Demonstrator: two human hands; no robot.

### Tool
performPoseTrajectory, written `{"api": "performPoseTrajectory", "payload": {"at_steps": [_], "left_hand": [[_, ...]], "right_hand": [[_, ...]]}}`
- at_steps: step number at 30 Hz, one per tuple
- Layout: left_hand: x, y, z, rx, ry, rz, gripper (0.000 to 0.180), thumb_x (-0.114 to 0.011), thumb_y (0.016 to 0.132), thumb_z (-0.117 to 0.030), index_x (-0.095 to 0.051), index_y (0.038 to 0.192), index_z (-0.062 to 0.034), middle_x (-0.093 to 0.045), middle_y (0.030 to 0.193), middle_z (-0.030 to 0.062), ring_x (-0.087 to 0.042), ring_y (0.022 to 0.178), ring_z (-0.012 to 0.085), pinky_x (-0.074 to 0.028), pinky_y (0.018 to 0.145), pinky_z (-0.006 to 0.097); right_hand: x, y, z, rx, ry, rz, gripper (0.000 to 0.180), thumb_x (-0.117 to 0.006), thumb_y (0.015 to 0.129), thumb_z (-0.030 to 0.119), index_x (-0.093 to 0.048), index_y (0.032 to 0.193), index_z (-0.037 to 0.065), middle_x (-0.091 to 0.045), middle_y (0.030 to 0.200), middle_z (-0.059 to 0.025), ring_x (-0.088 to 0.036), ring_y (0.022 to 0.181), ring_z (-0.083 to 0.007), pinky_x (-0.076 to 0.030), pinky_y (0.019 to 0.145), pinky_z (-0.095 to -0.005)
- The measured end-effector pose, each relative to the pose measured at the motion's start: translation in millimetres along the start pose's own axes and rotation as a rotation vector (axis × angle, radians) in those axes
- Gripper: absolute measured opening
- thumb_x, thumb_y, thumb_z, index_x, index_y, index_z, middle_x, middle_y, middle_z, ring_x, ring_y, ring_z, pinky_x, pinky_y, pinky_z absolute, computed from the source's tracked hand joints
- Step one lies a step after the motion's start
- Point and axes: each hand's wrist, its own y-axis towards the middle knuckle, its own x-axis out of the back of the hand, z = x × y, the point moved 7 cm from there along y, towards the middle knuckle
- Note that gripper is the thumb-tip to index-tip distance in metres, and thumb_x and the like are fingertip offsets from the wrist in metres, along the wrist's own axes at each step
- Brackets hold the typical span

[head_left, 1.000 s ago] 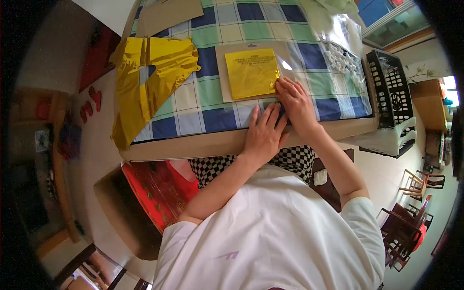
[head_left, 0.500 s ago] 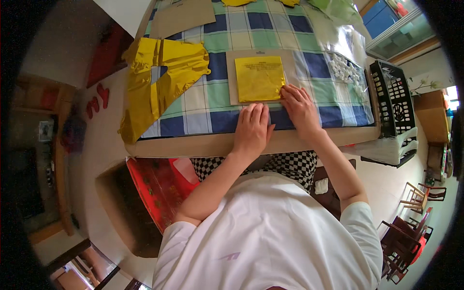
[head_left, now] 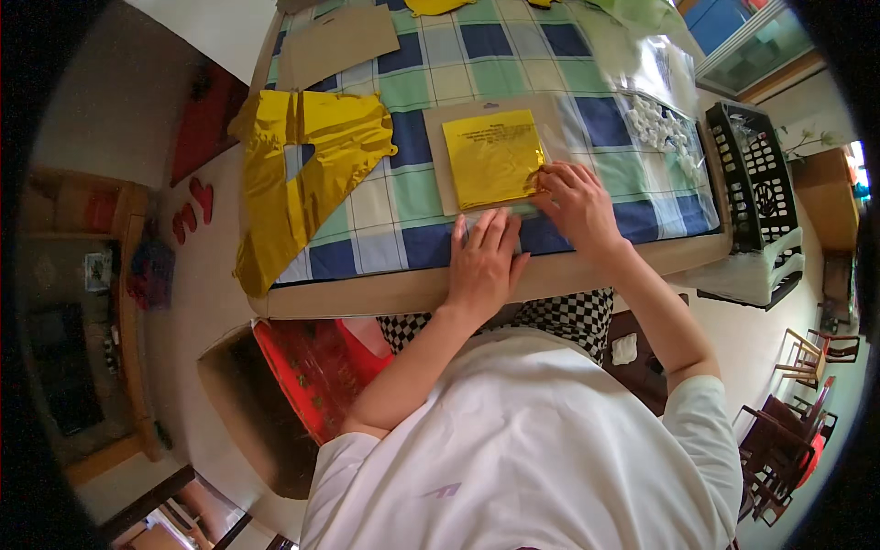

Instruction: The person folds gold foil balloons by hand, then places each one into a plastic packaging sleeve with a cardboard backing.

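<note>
While the left hand (head_left: 483,261) lies flat with fingers spread narrow on the near edge of the clear plastic sleeve (head_left: 477,220), the right hand (head_left: 579,203) pinches the lower right corner of the square gold foil sheet (head_left: 493,158), which sits on a tan cardboard backing (head_left: 438,165) just above centre frame on the blue-and-green checked tablecloth (head_left: 412,197). By my reading, 1 packing step is in hand, seating the foil square in its sleeve; the next move calls for steady holding and a smooth slide. A crumpled gold foil balloon (head_left: 302,174) lies at upper left.
</note>
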Motion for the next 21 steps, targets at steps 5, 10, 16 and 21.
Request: {"api": "performPoseTrajectory", "payload": {"at_steps": [5, 10, 16, 21], "left_hand": [[2, -15, -12, -0.033, -0.006, 0.055, 0.052, -0.061, 0.088, -0.032, -0.051, 0.132, -0.0061, -0.044, 0.139, 0.0114, -0.038, 0.132, 0.0269, -0.027, 0.107, 0.057], [5, -6, -10, 0.072, -0.103, -0.055, 0.055, -0.069, 0.082, -0.021, -0.048, 0.124, 0.0072, -0.044, 0.126, 0.0214, -0.039, 0.124, 0.0392, -0.034, 0.103, 0.052], [1, -6, -9, 0.094, 0.002, -0.04, 0.056, -0.063, 0.086, -0.03, -0.048, 0.126, 0.007, -0.043, 0.128, 0.0217, -0.038, 0.126, 0.0404, -0.034, 0.102, 0.055], [-3, -10, -7, 0.072, -0.049, -0.047, 0.054, -0.067, 0.084, -0.028, -0.05, 0.123, 0.0052, -0.043, 0.128, 0.0207, -0.039, 0.123, 0.0386, -0.034, 0.104, 0.053]], "right_hand": [[6, 0, 1, -0.031, 0.038, 0.025, 0.032, -0.076, 0.074, 0.02, -0.064, 0.1, 0.004, -0.064, 0.112, -0.0093, -0.059, 0.108, -0.0288, -0.047, 0.093, -0.039], [7, 2, 4, -0.003, 0.021, 0.06, 0.035, -0.076, 0.073, 0.021, -0.064, 0.1, 0.003, -0.064, 0.113, -0.0096, -0.058, 0.108, -0.0295, -0.048, 0.092, -0.0391], [3, 2, 2, -0.013, 0.007, 0.058, 0.036, -0.076, 0.074, 0.022, -0.064, 0.101, 0.002, -0.064, 0.113, -0.0104, -0.058, 0.107, -0.0294, -0.048, 0.092, -0.0389], [2, -1, 2, -0.026, -0.002, 0.051, 0.037, -0.075, 0.075, 0.022, -0.064, 0.104, 0.002, -0.064, 0.115, -0.0104, -0.058, 0.108, -0.029, -0.048, 0.092, -0.0388]]}}
